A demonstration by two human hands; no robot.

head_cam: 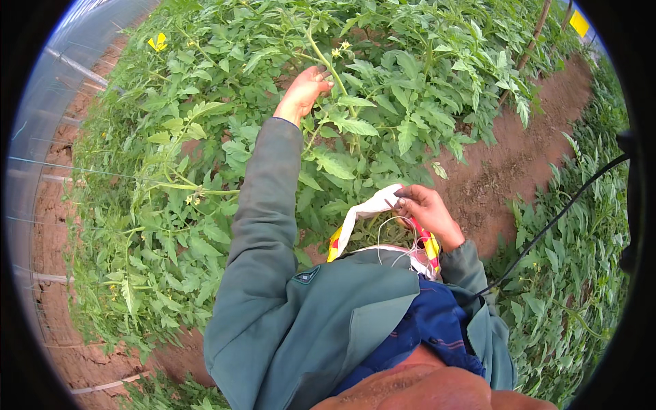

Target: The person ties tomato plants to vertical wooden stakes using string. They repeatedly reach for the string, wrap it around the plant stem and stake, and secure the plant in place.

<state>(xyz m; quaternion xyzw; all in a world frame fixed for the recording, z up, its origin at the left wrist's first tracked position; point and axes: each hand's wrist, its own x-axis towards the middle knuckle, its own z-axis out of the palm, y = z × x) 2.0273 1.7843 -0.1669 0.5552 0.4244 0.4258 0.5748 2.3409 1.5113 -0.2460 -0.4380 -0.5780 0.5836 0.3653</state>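
Observation:
My left hand (307, 91) reaches up among the tomato plants, thumb and fingers closed about a green tomato stem (325, 60) with yellow flowers (341, 49) beside the grip. Some of its fingers are hidden behind the stem. Close to my waist, my right hand (428, 211) pinches the raised rim of a bag (366, 207), white inside and red and yellow outside. A thin dark piece pokes out by those fingertips; what it is stays unclear. Loose loops of white string (382, 230) hang over the bag's mouth below this hand. Green leaves show through the opening.
Dense tomato foliage (205, 246) spreads ahead and left. Bare soil (492, 174) runs between rows on the right, with a wooden stake (533, 38) beyond. Plastic sheeting (38, 123) and thin lines border the left. A black cable (553, 220) crosses at right. Yellow cards (579, 23) hang above.

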